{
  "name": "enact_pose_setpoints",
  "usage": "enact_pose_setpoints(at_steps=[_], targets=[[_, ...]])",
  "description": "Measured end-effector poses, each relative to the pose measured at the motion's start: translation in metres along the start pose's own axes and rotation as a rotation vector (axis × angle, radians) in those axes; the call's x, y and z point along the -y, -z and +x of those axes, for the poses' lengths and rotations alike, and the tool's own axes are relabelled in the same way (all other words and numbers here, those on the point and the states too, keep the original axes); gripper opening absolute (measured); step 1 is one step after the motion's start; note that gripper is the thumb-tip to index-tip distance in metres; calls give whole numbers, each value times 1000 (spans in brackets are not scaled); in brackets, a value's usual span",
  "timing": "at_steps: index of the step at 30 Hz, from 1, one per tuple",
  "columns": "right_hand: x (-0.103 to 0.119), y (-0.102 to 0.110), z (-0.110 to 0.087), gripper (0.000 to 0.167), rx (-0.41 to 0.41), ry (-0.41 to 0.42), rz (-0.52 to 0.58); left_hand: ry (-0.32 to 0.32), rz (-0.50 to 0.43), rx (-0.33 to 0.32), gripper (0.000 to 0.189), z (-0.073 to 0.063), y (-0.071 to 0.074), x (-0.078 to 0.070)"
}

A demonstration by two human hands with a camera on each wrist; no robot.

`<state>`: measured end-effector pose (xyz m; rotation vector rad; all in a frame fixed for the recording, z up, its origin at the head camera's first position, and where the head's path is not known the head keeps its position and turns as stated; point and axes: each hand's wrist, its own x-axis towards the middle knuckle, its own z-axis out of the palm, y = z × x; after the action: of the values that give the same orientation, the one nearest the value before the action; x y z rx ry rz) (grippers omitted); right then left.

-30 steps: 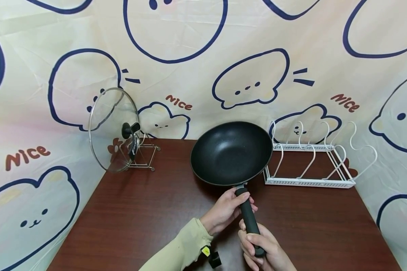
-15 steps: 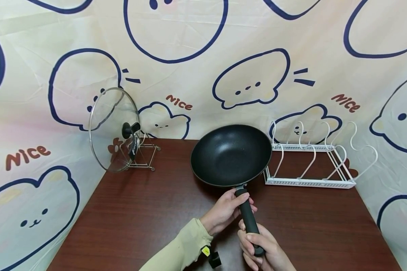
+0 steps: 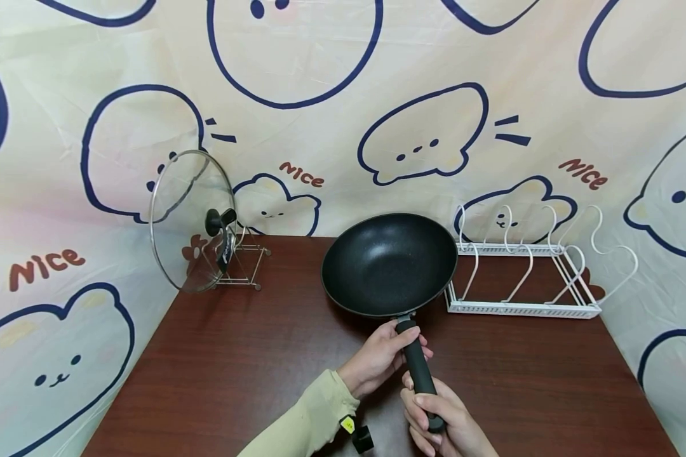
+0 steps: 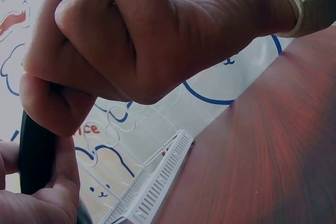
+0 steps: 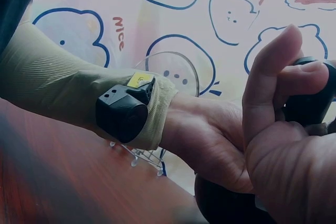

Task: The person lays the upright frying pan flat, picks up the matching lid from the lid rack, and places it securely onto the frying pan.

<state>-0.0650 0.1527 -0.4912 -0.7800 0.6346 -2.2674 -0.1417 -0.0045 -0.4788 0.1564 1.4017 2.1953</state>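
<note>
A deep black frying pan [image 3: 390,266] stands in front of me in the head view, its inside facing me. My left hand [image 3: 377,355] grips its dark handle [image 3: 418,362] close to the bowl, thumb on top. Lower down, my right hand [image 3: 443,416] holds the handle's end with curled fingers. In the left wrist view the right hand [image 4: 121,35] fills the top, while fingers of the left hand [image 4: 47,198] wrap the handle at lower left. The right wrist view has the left hand [image 5: 205,135] reaching across behind the right hand [image 5: 294,150].
A white rack [image 3: 523,309] with curved dividers stands just right of the pan, overlapped by its rim. At the back left, a glass lid [image 3: 188,254] with a black knob leans upright in a small wire stand [image 3: 248,266]. The brown table [image 3: 234,368] meets a printed cloth backdrop.
The pan's far rim has dropped a little, so the bowl sits slightly lower in the head view. Both hands keep their places on the handle.
</note>
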Motion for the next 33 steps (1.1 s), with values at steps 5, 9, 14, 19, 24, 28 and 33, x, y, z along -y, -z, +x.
enact_pose_setpoints(at_steps=[5,9,14,19,24,28,33], targets=[[0,1,0,38,3,-13,-5,-3,2,5,25,1,0,1],[0,3,0,39,-7,-17,-18,-10,-1,3,21,2,1,2],[1,6,0,38,-36,-36,-33,-7,2,-12,24,3,3,2],[2,7,-2,35,-74,-72,-32,1,3,-21,28,5,3,4],[2,8,-2,32,-108,-98,-45,0,4,-27,30,6,4,4],[1,9,-2,30,-144,-121,-55,1,8,-41,25,6,4,5],[-1,10,-3,27,-165,-143,-77,8,9,-50,22,6,6,9]])
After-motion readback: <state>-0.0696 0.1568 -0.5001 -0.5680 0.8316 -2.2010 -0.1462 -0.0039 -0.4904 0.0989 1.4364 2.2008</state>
